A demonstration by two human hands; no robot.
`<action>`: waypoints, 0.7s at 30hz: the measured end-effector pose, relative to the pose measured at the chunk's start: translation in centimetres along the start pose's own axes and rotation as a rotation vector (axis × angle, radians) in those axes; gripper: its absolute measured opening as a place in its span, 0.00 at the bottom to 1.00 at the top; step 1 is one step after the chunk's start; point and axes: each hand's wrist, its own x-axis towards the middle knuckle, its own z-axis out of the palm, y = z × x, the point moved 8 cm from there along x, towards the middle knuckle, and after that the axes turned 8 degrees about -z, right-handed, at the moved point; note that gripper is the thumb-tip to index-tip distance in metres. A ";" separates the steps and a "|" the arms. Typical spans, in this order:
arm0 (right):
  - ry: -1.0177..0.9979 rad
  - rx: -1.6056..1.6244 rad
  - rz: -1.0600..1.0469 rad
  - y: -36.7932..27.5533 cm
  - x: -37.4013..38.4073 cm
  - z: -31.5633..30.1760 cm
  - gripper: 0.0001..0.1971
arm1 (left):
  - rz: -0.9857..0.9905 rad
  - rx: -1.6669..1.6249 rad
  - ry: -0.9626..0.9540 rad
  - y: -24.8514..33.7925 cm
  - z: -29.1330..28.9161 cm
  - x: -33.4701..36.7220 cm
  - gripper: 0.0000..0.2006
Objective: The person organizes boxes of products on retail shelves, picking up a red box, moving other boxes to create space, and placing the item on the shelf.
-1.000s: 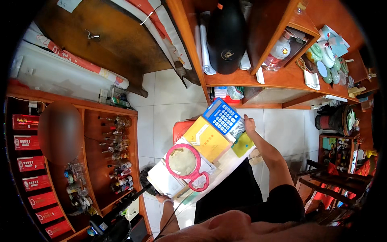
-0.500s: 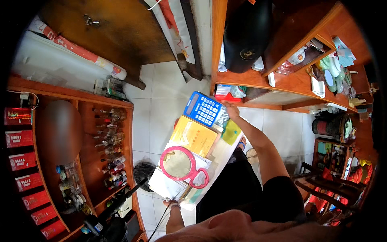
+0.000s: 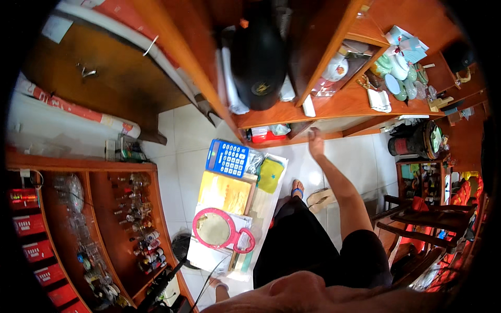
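My right hand (image 3: 315, 145) reaches away from me to the lower edge of the wooden shelf unit (image 3: 334, 110); its fingers look stretched out, holding nothing I can make out. My left hand (image 3: 215, 282) is low in the picture beside the near end of a white flat surface (image 3: 237, 275), its fingers mostly hidden. On that surface lie a blue calculator (image 3: 227, 158), a yellow booklet or packet (image 3: 223, 191), a pink-framed hand mirror (image 3: 231, 240), a yellow-green pouch (image 3: 271, 176), a clear plastic bag (image 3: 253, 162) and white papers (image 3: 204, 254).
The shelf holds a large black vessel (image 3: 259, 62) and pale green ornaments (image 3: 402, 78). A red item (image 3: 267, 134) sits in its lower compartment. To the left stands a wooden rack (image 3: 122, 245) with small bottles. A black bin (image 3: 181, 246) and a dark wooden chair (image 3: 417, 221) flank me. Beige slippers (image 3: 320, 199) lie on the tiles.
My right hand has left the far corner of the white surface and moved right to the shelf's lower edge. My left hand has drawn back from the near corner. The whole view has shifted.
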 end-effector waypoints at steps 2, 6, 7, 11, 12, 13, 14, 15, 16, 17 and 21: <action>0.032 -0.269 -0.136 2.8 3.2 -5.1 0.15 | 0.377 0.009 0.220 6.4 -1.7 -3.4 0.22; -0.103 -0.546 -0.068 8.0 8.3 -7.4 0.18 | 0.919 -0.085 0.291 17.9 -2.9 -18.5 0.20; -0.166 -0.580 -0.091 9.5 9.1 -7.1 0.19 | 1.019 -0.129 0.214 20.6 -1.5 -22.9 0.19; -0.335 -0.639 -0.193 13.0 13.0 -5.4 0.20 | 1.182 -0.297 -0.113 25.3 5.2 -35.2 0.12; -0.324 -0.640 -0.181 13.9 13.3 -5.7 0.20 | 1.011 -0.343 -0.287 26.2 8.3 -39.4 0.09; -0.314 -0.630 -0.189 14.3 14.0 -5.4 0.20 | 1.246 -0.271 -0.360 26.7 10.2 -44.4 0.07; -0.315 -0.619 -0.217 14.2 14.8 -4.5 0.20 | 1.230 -0.263 -0.454 25.7 12.4 -46.3 0.06; -0.310 -0.614 -0.226 14.8 15.2 -4.3 0.20 | 1.221 -0.246 -0.563 25.1 14.9 -48.0 0.05; -0.297 -0.601 -0.230 15.2 15.4 -4.3 0.20 | 1.217 -0.209 -0.629 24.3 17.2 -50.3 0.05; -0.287 -0.588 -0.241 15.4 15.6 -4.2 0.21 | 1.209 -0.174 -0.690 23.4 19.4 -52.5 0.04; -0.241 -0.547 -0.266 15.8 15.9 -4.6 0.21 | 1.118 0.043 -0.947 19.6 25.9 -60.6 0.05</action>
